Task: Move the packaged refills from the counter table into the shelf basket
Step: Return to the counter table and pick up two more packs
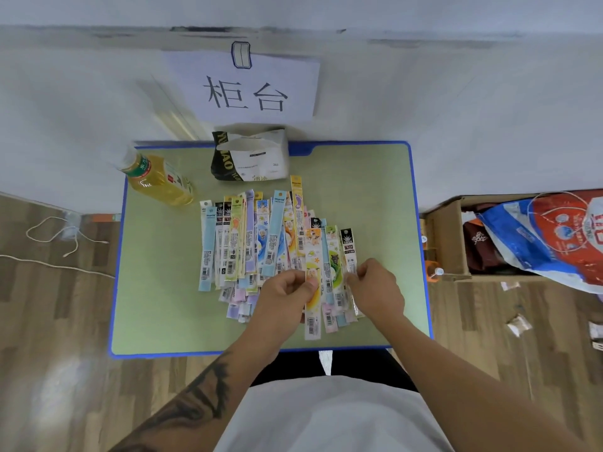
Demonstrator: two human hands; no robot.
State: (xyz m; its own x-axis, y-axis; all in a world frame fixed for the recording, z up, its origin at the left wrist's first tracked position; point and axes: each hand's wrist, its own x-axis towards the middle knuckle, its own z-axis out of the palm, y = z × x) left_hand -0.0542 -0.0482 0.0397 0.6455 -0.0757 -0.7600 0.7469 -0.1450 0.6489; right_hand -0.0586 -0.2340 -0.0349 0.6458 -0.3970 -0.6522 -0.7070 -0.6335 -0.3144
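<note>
Several long, narrow packaged refills [257, 243] lie fanned out in a pile on the green counter table [156, 305] with its blue edge. My left hand [284, 296] pinches a yellow-orange refill pack [312, 288] near the pile's front right. My right hand [375, 288] pinches a clear refill pack with a black top [348, 252] at the pile's right edge. No shelf basket is in view.
A bottle of yellow tea [160, 179] lies at the table's back left. A black-and-white tissue pack [249, 156] stands at the back middle under a paper sign [244, 86] on the wall. A cardboard box [447, 236] with bags sits on the floor to the right. Cables [58, 233] lie on the left floor.
</note>
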